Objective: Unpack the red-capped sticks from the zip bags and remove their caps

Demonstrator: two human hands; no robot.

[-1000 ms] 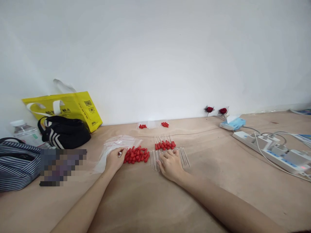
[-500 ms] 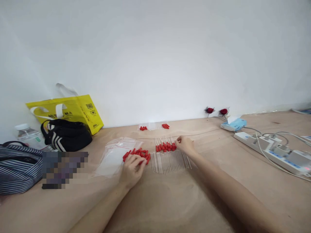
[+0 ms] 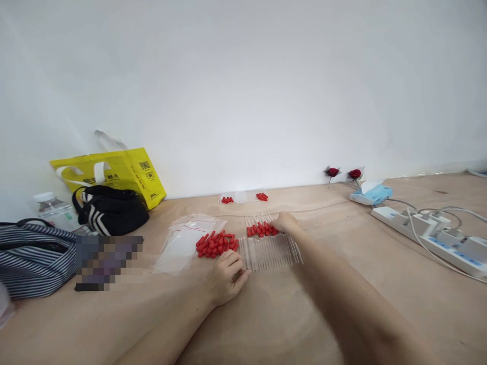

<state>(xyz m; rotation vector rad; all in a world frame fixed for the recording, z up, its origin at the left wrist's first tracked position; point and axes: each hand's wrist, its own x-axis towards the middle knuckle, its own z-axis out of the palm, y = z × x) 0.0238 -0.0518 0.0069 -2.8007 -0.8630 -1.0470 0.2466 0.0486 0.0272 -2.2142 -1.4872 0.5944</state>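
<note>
My left hand has bent, closed fingers at the lower left end of a row of thin clear sticks. Whether it pinches anything is hidden. A loose pile of small red caps lies just beyond that hand. My right hand is closed at the right end of a second row of thin pale sticks, whose near ends carry red caps. Its fingertips are hidden behind the hand, so what they hold cannot be made out.
Clear zip bags lie left of the pile; small bags of red pieces sit by the wall. A yellow bag, black pouch and striped bag stand left. Dark red roses, tissues and a power strip are right.
My left hand has moved from the pile of red caps towards me and right, to the clear sticks. My right hand stays at the capped row, having shifted slightly. The view has shifted a little.
</note>
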